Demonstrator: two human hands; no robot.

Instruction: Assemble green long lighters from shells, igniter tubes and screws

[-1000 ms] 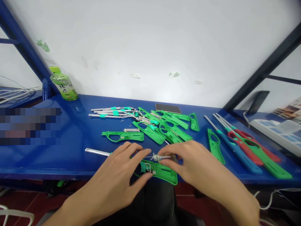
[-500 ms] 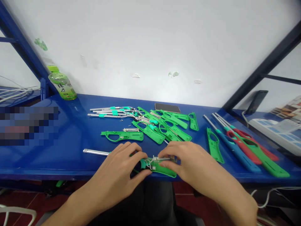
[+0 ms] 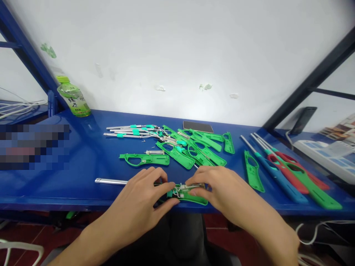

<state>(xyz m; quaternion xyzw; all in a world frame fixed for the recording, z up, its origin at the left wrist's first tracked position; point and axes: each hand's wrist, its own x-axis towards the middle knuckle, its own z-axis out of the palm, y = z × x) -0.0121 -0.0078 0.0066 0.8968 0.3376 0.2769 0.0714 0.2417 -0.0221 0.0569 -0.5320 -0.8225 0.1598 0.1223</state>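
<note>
1. Green lighter shell: this half of a stick lighter is at the front edge of the blue table, right in front of the person. Its long way runs left to right. I can't tell if it rests on the table.
2. The left hand is bent around the front part of the shell. The thumb is on the near side and the pointer finger is on the far side, with a small gap between their tips. A metal tube sticks out to the left, past this hand.
3. The right hand pinches a clear fuel tank between thumb and pointer finger. The fingers are nearly together, with just the tank between them.
4. The tank lies along the far side of the shell's hollow, almost in line with it. Its tip points left, at the left fingers. The right hand is nearer to the shell's wide end. I can't tell if tank and shell touch.
5. White wires curl between the left fingertips and the tank's tip.
6. Farther back lie another green shell half and a loose tank.
</note>
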